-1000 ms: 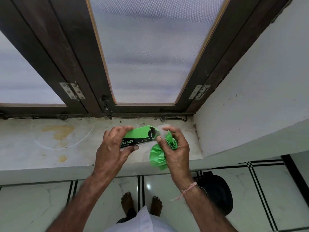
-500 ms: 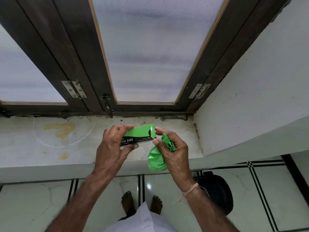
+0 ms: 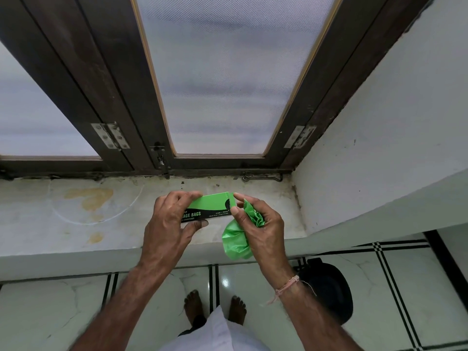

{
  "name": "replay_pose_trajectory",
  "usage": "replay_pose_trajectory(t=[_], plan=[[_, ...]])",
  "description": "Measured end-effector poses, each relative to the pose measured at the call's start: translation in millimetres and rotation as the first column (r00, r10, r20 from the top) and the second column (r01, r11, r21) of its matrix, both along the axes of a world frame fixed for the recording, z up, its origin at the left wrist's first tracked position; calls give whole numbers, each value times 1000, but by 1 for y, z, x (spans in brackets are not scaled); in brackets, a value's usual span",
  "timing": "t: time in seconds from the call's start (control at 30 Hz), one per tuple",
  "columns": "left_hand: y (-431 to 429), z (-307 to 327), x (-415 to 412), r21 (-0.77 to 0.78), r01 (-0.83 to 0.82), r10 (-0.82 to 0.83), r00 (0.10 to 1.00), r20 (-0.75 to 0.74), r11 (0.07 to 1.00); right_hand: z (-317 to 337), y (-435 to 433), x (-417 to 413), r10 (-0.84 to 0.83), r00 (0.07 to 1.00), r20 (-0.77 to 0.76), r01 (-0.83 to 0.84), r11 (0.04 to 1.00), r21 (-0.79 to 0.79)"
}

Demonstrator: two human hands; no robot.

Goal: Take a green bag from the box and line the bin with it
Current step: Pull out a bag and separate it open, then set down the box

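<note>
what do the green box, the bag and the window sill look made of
The box looks like thin printed card, green and black, with crisp folded edges. The bag is probably thin plastic film: soft crumples, faint sheen. The sill is perhaps stone or painted cement: pale, dull, stained.

The box (image 3: 212,205) looks like thin printed card, green and black, with a faint sheen. The green bag (image 3: 235,243) is thin, crinkled plastic film. The window frame (image 3: 83,79) is dark, worn wood around frosted, pebbled glass (image 3: 222,72), with dull metal hinges (image 3: 111,135). The sill (image 3: 76,236) is matt and stained, the floor (image 3: 50,312) is glossy tile, and the bin (image 3: 329,290) is black plastic.
</note>
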State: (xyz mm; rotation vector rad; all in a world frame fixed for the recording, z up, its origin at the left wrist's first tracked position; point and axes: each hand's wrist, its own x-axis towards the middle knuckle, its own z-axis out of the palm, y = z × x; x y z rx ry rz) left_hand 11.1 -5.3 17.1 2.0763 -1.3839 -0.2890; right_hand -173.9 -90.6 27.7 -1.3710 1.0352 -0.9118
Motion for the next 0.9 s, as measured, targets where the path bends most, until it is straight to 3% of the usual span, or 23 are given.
replay_pose_trajectory(t=[0.17, 0.33, 0.4, 0.53, 0.6, 0.67, 0.7, 0.73, 0.8, 0.9], plan=[[-1, -1, -4, 5, -1, 0, 1000, 17, 1000, -8, 0, -1, 32, 999, -30, -34, 995, -90], [-5, -6, -4, 30, -30, 29, 999, 36, 999, -23, -3, 0, 70, 973, -219, -116, 971, -208], [-9, -10, -2, 49, -24, 22, 999, 40, 999, -25, -8, -2, 108, 968, -227, -143, 979, -147], [-30, -20, 8, 165, 14, -28, 996, 83, 986, -21, -17, -2, 56, 976, -212, -35, 994, 104], [-37, -21, 10, 221, -9, -36, 980, 198, 975, -14, -19, -2, 67, 976, -206, -24, 979, 205], [-34, -9, -5, 95, -31, 4, 961, 276, 995, -1, -20, -5, 81, 985, -153, -40, 967, 253], [-31, 2, -20, 13, -9, 6, 978, 208, 1000, 6, -21, -7, 87, 986, -143, -46, 962, 271], [-27, 14, -37, -22, 23, -22, 999, 46, 999, 11, -21, -11, 108, 983, -147, -58, 951, 305], [-20, 28, -70, 39, 130, -110, 940, -322, 991, 17, -20, -17, 181, 968, -173, -101, 914, 392], [-12, 19, -97, 62, 228, -173, 865, -470, 972, 19, -15, -28, 151, 989, 8, -130, 820, 557]])
